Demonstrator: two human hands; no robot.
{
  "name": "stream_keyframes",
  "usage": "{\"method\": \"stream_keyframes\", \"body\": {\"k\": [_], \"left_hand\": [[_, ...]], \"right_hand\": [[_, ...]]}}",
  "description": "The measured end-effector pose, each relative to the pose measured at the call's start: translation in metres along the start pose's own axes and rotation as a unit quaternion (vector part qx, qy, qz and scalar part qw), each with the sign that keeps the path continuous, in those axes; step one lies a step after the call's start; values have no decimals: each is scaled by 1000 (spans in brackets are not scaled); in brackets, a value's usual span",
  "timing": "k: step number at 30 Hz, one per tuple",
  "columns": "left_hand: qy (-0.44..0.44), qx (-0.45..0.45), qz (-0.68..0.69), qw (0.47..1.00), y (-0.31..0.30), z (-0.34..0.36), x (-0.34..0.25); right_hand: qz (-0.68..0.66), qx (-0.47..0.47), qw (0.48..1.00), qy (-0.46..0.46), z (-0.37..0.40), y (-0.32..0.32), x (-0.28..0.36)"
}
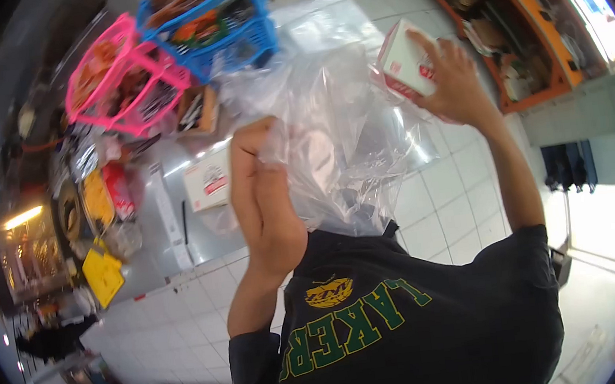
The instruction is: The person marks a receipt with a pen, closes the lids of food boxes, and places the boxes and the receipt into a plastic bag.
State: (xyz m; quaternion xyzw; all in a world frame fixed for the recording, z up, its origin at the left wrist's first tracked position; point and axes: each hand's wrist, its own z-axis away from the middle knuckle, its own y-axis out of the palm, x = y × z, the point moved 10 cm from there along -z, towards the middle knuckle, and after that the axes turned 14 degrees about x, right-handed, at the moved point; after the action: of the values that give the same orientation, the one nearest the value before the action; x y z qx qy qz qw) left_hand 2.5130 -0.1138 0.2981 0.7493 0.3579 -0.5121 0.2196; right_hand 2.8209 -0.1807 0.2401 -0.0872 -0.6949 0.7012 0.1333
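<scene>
So the left hand (265, 178) has its fingers curled around a bunched-up bit of a big clear plastic bag (330, 126), which spreads out in front of the person's dark T-shirt (428, 344). The right hand (453, 79) is out to the side with a white box with red print (407, 58) in its grip, fingers splayed over it, box tilted. It's right by the far edge of the plastic; can't tell if any of it is actually inside the bag.

A second white box (204, 188) with similar red print sits on the metal worktop (149, 252), just beside the left hand. Near that there's a thin black stick (185, 221) next to a long pale strip (171, 221). Further back, a pink basket (124, 31) and a blue basket (259, 38), both pretty stuffed, stand close together, with a small cardboard box (210, 111) just in front.
</scene>
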Motion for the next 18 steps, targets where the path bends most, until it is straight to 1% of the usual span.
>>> {"method": "stream_keyframes", "body": {"k": [1,2,3,4,5,6,7,8,9,10,11,12,13,14,15,16,17,18], "left_hand": [[-26,20,121,992,17,8,33],[-54,37,237,969,37,20,69],[-56,46,251,965,51,32,108],[-73,34,195,977,61,48,151],[-91,21,136,986,68,57,173],[-95,22,144,985,81,51,168],[-143,3,151,978,93,41,166],[-190,-15,155,969,98,38,169],[-192,-12,156,969,100,42,179],[-263,1,140,955,104,58,208],[-333,14,122,935,105,72,229],[-333,12,123,935,103,76,231],[-349,9,124,929,99,83,234],[-365,4,123,923,94,89,237],[-366,-6,119,923,86,91,236],[-293,-29,45,955,69,83,220],[-219,-49,-32,974,54,78,202],[-224,-55,-39,972,44,83,201]], "right_hand": [[47,-20,998,28,12,-25,-16],[45,-22,997,54,24,-47,-32],[42,-26,996,77,34,-66,-44],[51,-21,995,86,43,-81,-52],[6,-10,995,95,52,-92,-61],[-41,1,994,102,59,-95,-67],[-37,3,994,105,63,-95,-65],[-131,17,986,100,65,-89,-60],[-224,30,969,96,65,-81,-54],[-263,-20,964,31,62,-69,-46],[-259,-64,964,7,61,-57,-28],[-336,-90,938,7,58,-26,-18],[-391,-86,916,35,53,7,-5],[-421,-139,896,14,52,39,13],[-554,-138,821,10,52,70,34],[-575,-113,810,16,55,107,48],[-529,-68,846,19,62,136,64],[-500,10,866,6,68,161,79]]}}
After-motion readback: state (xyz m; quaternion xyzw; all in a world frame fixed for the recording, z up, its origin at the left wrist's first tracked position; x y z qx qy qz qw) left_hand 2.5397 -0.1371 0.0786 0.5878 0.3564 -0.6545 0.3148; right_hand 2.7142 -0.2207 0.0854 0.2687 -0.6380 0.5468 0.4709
